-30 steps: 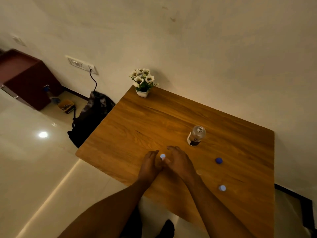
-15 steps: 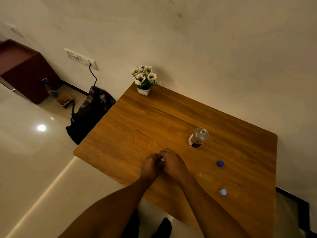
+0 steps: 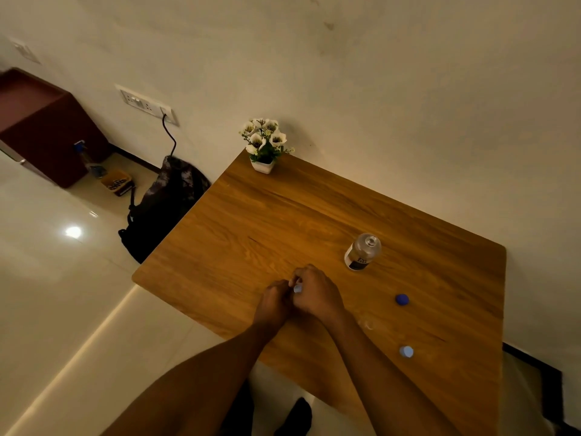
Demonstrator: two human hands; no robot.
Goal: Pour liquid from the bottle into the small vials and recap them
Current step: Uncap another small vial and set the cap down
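My left hand [image 3: 273, 298] and my right hand [image 3: 316, 292] are pressed together over the near part of the wooden table [image 3: 251, 234]. Between their fingers shows the pale blue cap of a small vial [image 3: 297, 288]; the vial's body is hidden by the fingers. A clear bottle [image 3: 362, 251] with a dark label stands uncapped to the right and farther back. A dark blue cap [image 3: 402, 299] lies on the table right of my hands. Another small vial with a pale blue cap [image 3: 406, 351] stands nearer the front right.
A white pot of white flowers [image 3: 264, 146] stands at the table's far left corner by the wall. On the floor left of the table lie a dark backpack [image 3: 163, 206], a brown cabinet [image 3: 41, 127] and a spray bottle [image 3: 89, 160].
My hands have closed tighter around the small vial, so less of its cap shows. The camera shifted a little; bottle, cap and second vial stayed put.
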